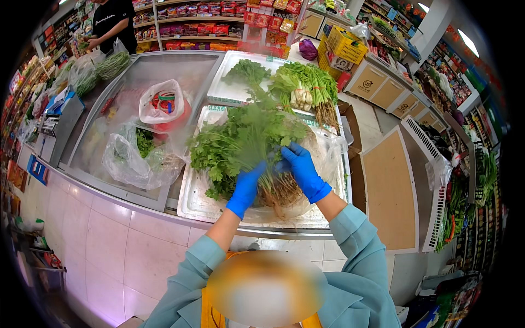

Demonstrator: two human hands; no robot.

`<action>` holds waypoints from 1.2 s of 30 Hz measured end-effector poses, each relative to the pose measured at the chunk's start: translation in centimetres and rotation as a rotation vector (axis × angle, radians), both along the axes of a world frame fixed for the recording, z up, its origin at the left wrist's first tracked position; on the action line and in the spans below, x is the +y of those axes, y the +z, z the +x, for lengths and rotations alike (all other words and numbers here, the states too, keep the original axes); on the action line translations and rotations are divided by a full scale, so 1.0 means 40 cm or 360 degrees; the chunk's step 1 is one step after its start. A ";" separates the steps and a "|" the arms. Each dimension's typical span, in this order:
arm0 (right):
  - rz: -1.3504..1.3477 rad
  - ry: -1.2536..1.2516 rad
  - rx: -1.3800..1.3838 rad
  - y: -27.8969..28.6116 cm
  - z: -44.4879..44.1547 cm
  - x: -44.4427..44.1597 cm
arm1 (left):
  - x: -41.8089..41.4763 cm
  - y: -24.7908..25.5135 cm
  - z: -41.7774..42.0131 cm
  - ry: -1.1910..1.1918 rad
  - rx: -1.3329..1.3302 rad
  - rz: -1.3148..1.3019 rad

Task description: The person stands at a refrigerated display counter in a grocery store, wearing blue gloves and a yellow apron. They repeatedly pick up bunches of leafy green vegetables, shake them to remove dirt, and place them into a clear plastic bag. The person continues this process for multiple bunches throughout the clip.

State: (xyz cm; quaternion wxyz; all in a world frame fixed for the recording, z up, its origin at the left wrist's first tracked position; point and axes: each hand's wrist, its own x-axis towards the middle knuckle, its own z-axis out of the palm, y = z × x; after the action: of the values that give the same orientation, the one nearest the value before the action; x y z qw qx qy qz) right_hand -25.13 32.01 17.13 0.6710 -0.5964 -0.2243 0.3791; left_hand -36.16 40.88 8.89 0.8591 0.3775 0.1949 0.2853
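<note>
Both of my hands wear blue gloves and are at a large pile of leafy herbs with roots, probably coriander (229, 135), on a white foam tray (188, 205). My left hand (248, 184) is closed around stems near the middle of the pile, just left of the brown roots (283, 190). To its right, my right hand (297, 164) has its fingers bent at the stems and leaves above the roots; whether it pinches any is unclear. Clear plastic film lies under the roots. The picture is hazy over the middle of the pile.
Behind lies another foam tray (217, 88) with leafy greens (248, 71) and bundles tied with red bands (318, 84). At left, on a glass-topped freezer (139, 69), stand a red bucket lined with a bag (164, 108) and a plastic bag of greens (127, 164). A person (112, 24) stands far left.
</note>
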 end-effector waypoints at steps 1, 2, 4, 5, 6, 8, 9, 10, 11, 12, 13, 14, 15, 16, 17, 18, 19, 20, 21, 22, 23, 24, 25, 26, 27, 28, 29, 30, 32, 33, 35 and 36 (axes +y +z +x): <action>0.0009 0.0001 0.0053 -0.007 -0.001 -0.002 | 0.003 -0.004 0.003 -0.0007 0.0012 -0.0029; 0.0019 0.0001 0.0107 -0.016 -0.002 -0.006 | 0.007 -0.008 0.007 -0.0013 0.0024 -0.0057; -0.0060 0.0142 -0.0125 -0.055 0.018 -0.033 | 0.015 -0.019 0.012 -0.0033 0.0068 -0.0043; -0.0100 0.0211 -0.0241 -0.072 0.023 -0.047 | 0.017 -0.024 0.014 -0.0044 0.0090 -0.0036; -0.0196 0.0195 -0.0477 -0.081 0.015 -0.059 | 0.012 -0.011 0.013 -0.0008 0.0110 -0.0014; -0.0391 0.0157 -0.0949 -0.095 0.000 -0.078 | -0.002 0.019 0.010 0.0059 0.0148 0.0032; -0.0451 0.0161 -0.1237 -0.092 -0.005 -0.076 | -0.001 0.011 0.013 0.0054 0.0167 0.0032; -0.0509 0.0162 -0.1525 -0.083 -0.011 -0.075 | 0.000 -0.004 0.018 0.0049 0.0186 0.0032; -0.0566 0.0161 -0.1814 -0.079 -0.015 -0.073 | 0.002 -0.015 0.022 0.0043 0.0206 0.0033; -0.0567 0.0137 -0.1839 -0.083 -0.011 -0.072 | 0.001 -0.017 0.026 0.0022 0.0192 0.0046; -0.0568 0.0113 -0.1864 -0.091 -0.004 -0.068 | 0.000 -0.019 0.030 0.0001 0.0178 0.0059; -0.0568 0.0091 -0.1889 -0.095 -0.001 -0.067 | -0.001 -0.022 0.033 -0.0017 0.0165 0.0072; -0.0584 0.0085 -0.1988 -0.092 -0.005 -0.062 | 0.005 -0.035 0.037 -0.0058 0.0119 0.0144; -0.0599 0.0079 -0.2088 -0.085 -0.011 -0.057 | 0.012 -0.048 0.042 -0.0097 0.0073 0.0216; -0.0611 0.0075 -0.2188 -0.078 -0.017 -0.052 | 0.019 -0.062 0.045 -0.0134 0.0028 0.0289; -0.0634 0.0136 -0.2271 -0.074 -0.020 -0.054 | 0.017 -0.048 0.043 -0.0120 0.0118 0.0271; -0.0658 0.0196 -0.2356 -0.072 -0.024 -0.062 | 0.007 -0.017 0.039 -0.0107 0.0206 0.0253; -0.0681 0.0257 -0.2440 -0.072 -0.025 -0.067 | 0.000 0.010 0.034 -0.0093 0.0294 0.0234; -0.0709 0.0303 -0.2524 -0.072 -0.026 -0.071 | -0.004 0.027 0.027 -0.0112 0.0296 0.0221; -0.0738 0.0348 -0.2608 -0.072 -0.025 -0.075 | -0.007 0.042 0.021 -0.0134 0.0299 0.0209; -0.0769 0.0392 -0.2691 -0.073 -0.024 -0.077 | -0.008 0.048 0.017 -0.0157 0.0301 0.0197; -0.0736 0.0409 -0.2713 -0.078 -0.023 -0.078 | -0.006 0.039 0.018 -0.0186 0.0444 0.0160; -0.0704 0.0424 -0.2735 -0.087 -0.019 -0.078 | -0.004 0.027 0.020 -0.0201 0.0412 0.0145; -0.0674 0.0438 -0.2756 -0.092 -0.016 -0.080 | -0.002 0.015 0.021 -0.0218 0.0381 0.0131; -0.0622 0.0466 -0.2735 -0.085 -0.015 -0.082 | 0.000 0.018 0.021 -0.0231 0.0352 0.0116; -0.0570 0.0493 -0.2713 -0.072 -0.014 -0.086 | -0.002 0.021 0.022 -0.0133 0.0321 0.0099; -0.0517 0.0521 -0.2691 -0.065 -0.009 -0.091 | -0.008 0.027 0.024 -0.0034 0.0291 0.0084; -0.0666 0.0537 -0.2696 -0.081 0.001 -0.109 | -0.012 0.033 0.025 0.0060 0.0259 0.0070; -0.0969 0.0569 -0.2705 -0.140 0.039 -0.179 | 0.018 0.006 0.032 0.0100 0.0213 0.0164; -0.0898 0.0381 -0.2714 -0.169 0.076 -0.225 | 0.037 -0.003 0.033 0.0128 0.0186 0.0212; -0.0878 0.0064 -0.2666 -0.164 0.148 -0.321 | 0.057 0.004 0.021 0.0033 0.0191 0.0341; -0.0807 -0.0219 -0.2643 -0.151 0.181 -0.359 | 0.067 0.006 0.014 -0.0045 0.0241 0.0396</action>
State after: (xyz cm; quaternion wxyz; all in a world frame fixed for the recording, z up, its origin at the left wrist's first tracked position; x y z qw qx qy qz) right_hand -17.88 17.66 11.08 0.1587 -0.8236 -0.5134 -0.1814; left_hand -35.60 43.56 9.11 0.7925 0.5044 0.2168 0.2657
